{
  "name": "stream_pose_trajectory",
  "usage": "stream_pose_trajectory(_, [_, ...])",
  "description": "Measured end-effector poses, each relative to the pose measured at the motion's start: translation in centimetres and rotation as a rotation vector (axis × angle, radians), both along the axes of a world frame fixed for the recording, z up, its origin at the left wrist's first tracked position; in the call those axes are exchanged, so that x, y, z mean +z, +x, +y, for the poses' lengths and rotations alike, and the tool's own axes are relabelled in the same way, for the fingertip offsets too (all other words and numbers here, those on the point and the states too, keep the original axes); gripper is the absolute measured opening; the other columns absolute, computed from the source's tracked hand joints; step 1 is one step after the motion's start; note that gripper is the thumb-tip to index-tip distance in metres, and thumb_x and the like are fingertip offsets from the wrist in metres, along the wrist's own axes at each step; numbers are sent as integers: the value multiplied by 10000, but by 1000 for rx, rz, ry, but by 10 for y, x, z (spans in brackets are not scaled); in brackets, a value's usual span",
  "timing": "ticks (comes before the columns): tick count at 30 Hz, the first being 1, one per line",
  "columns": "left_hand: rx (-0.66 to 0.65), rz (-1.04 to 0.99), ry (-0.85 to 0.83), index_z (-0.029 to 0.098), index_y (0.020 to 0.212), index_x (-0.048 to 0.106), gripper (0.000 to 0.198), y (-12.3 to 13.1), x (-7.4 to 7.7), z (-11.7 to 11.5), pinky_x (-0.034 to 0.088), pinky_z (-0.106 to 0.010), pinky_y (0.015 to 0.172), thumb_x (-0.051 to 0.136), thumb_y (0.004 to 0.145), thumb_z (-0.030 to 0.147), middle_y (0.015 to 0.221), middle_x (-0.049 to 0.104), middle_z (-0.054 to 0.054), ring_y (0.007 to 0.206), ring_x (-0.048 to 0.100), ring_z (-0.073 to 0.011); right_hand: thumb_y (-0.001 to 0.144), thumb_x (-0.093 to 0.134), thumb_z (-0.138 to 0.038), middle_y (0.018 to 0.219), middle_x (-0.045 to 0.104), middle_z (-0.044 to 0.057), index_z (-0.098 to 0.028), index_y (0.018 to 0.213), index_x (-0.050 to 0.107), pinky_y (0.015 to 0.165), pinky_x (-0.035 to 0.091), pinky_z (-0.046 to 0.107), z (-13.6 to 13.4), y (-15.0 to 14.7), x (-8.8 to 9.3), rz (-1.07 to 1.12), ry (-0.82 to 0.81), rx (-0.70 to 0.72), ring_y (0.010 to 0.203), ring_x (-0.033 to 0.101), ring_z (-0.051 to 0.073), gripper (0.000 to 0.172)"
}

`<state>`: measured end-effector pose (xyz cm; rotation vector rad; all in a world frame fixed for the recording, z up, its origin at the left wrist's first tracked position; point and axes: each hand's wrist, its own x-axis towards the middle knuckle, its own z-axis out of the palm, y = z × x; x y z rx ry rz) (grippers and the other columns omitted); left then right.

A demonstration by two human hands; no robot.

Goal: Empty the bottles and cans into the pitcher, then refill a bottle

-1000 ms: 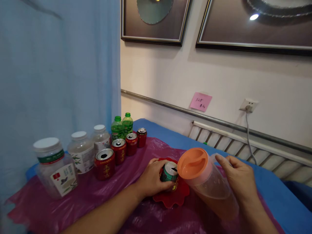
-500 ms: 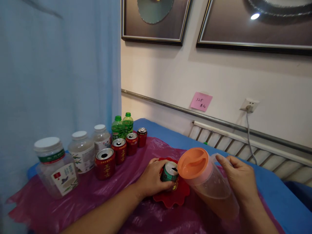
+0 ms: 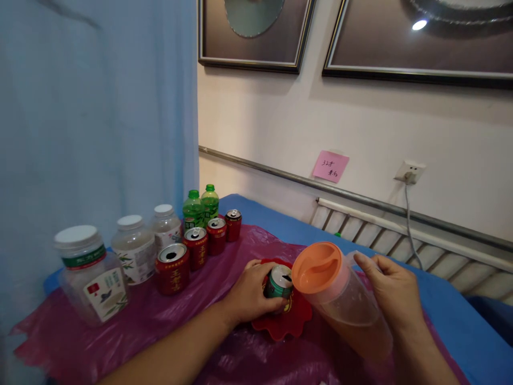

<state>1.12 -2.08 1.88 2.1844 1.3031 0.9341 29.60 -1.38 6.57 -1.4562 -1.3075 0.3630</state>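
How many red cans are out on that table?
4 red cans in a slanting row: nearest, second, third, farthest by the green bottles. None seems hidden.

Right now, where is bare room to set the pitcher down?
Bare pink sheet lies between the red cans and the left hand on the green can; blue cloth behind the red saucer too. Crowded: jars and bottles along the left edge.
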Motion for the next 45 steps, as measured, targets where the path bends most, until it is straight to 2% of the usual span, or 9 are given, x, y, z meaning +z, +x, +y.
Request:
stream_pose_trajectory(30, [-7, 5, 9, 295, 1145, 666, 547, -1, -1, 0, 374, -393, 1067, 832, 624, 319, 1142, 740, 22, 1056, 641, -256, 717, 683, -668, 534, 296, -59, -232, 523, 369, 461, 280, 238, 0, -1, -2, -13, 7, 10, 525, 305, 110, 571])
stream_pose_trajectory(45, [-22, -17, 18, 296, 1130, 666, 512, 0, 1, -1, 346, -424, 1096, 822, 642, 296, 1128, 744, 16, 1039, 642, -265, 707, 680, -685, 529, 309, -55, -226, 523, 397, 470, 274, 238, 0, 1, -2, -16, -17, -14, 533, 308, 116, 570])
